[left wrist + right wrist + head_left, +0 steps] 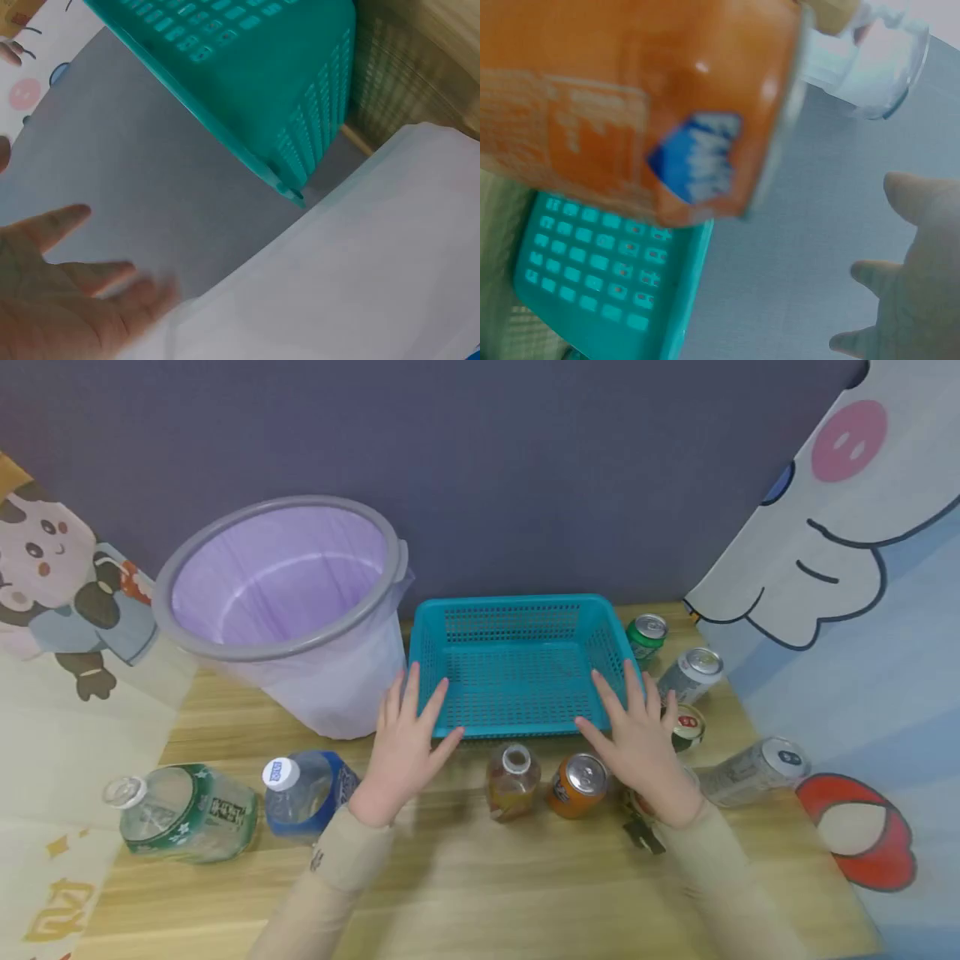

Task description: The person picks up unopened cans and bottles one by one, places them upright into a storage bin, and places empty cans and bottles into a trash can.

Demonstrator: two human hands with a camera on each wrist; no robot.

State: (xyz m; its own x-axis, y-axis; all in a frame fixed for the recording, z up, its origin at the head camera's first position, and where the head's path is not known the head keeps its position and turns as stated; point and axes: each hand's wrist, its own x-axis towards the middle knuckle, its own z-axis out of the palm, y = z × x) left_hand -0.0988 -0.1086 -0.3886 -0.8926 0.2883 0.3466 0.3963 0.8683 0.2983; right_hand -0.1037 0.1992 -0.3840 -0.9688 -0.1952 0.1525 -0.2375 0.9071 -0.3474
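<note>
A teal plastic basket (517, 685) with slotted walls sits against the dark back wall in the head view. My left hand (405, 756), fingers spread, hovers over its near left corner; the left wrist view shows that hand (71, 304) apart from the basket (247, 97). Over the near right corner is my right hand (641, 747), also spread and holding nothing. Between the hands stand a small clear bottle (513, 789) with amber contents and an orange soda can (576, 789). The can (615, 105) looms large in the right wrist view, beside the right hand (915, 277).
A lined bin (337, 685) with a grey rim stands left of the basket. Nearer are a green-label bottle (191, 818) and a blue-label bottle (303, 797). On the right stand a green can (647, 635), a silver can (690, 675), a dark can (687, 727) and a clear container (757, 772).
</note>
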